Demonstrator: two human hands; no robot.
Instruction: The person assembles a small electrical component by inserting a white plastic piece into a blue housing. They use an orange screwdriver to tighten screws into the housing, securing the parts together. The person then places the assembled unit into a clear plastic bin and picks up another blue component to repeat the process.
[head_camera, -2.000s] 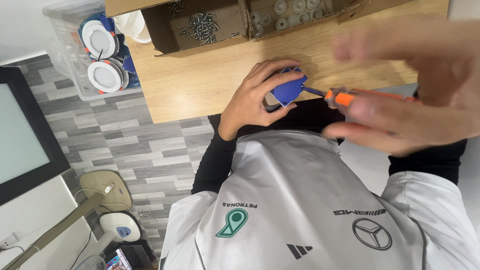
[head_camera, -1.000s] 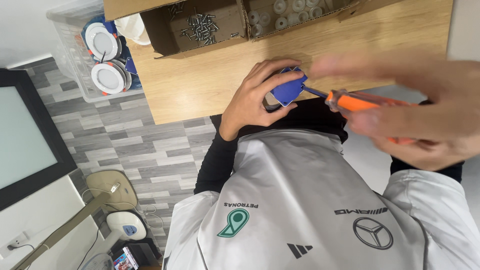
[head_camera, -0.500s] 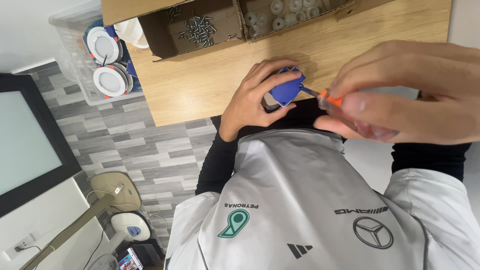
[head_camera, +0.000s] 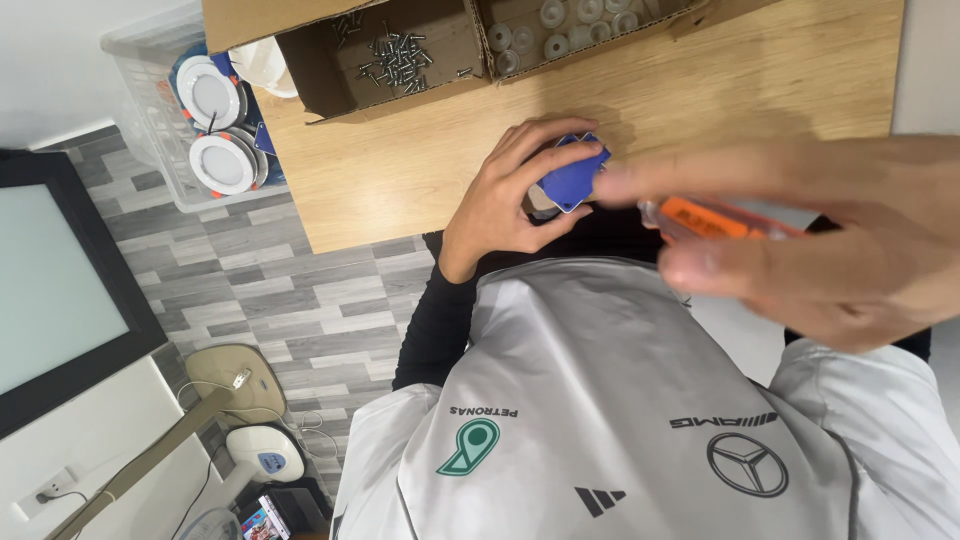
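Note:
My left hand (head_camera: 510, 195) is wrapped around a small blue square-cornered part (head_camera: 572, 178) at the near edge of the wooden table (head_camera: 400, 180). My right hand (head_camera: 810, 235) is close to the camera and blurred. Its fingers are closed on a screwdriver with an orange handle (head_camera: 715, 220), whose tip end points toward the blue part. Whether the tip touches the part is hidden by my fingers.
Two open cardboard boxes sit at the table's far side, one with several screws (head_camera: 395, 55), one with several white round parts (head_camera: 565, 25). A clear plastic bin of round white lamps (head_camera: 210, 130) stands left of the table. A dark screen (head_camera: 50, 290) and a fan base (head_camera: 260, 455) are on the floor side.
My right hand has kept turning around the orange screwdriver, its fingers shifting over the handle. My left hand and the blue part have stayed in place.

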